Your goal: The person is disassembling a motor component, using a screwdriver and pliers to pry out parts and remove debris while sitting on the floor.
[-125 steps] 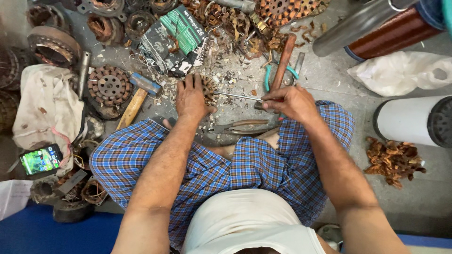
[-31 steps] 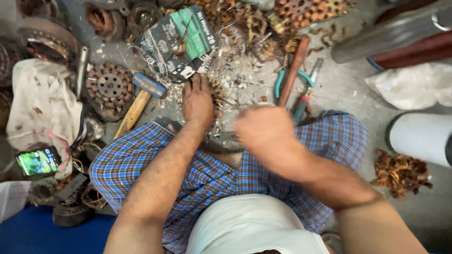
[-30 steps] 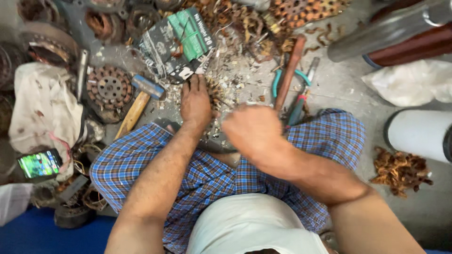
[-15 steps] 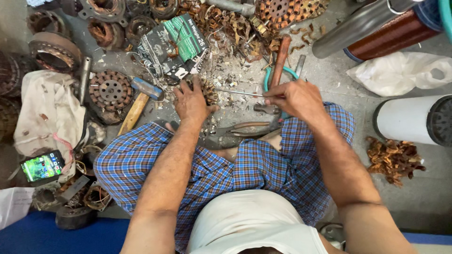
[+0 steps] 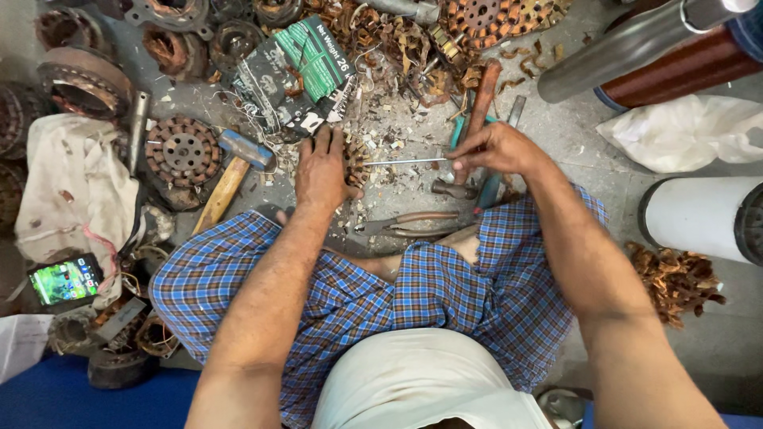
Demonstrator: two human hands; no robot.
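Note:
My left hand (image 5: 322,168) presses down on a small round motor core (image 5: 356,161) with copper windings, on the grey floor in front of my crossed legs. My right hand (image 5: 497,148) grips the end of a thin metal rod (image 5: 401,161) that lies level, its tip at the core. A hammer with a reddish handle (image 5: 475,119) rests just beyond my right hand. Pliers (image 5: 409,222) lie on the floor near my shin.
A wooden-handled hammer (image 5: 229,176) and a round stator (image 5: 181,149) lie left. Copper scrap (image 5: 397,40), a printed pouch (image 5: 294,75), a phone (image 5: 65,280) on cloth (image 5: 67,187), a white cylinder (image 5: 699,218) and a copper wire spool (image 5: 675,71) surround me.
One second ago my right hand was raised and blurred above my lap. It has moved out to the right and now holds the thin rod against the core. My left hand stayed on the core.

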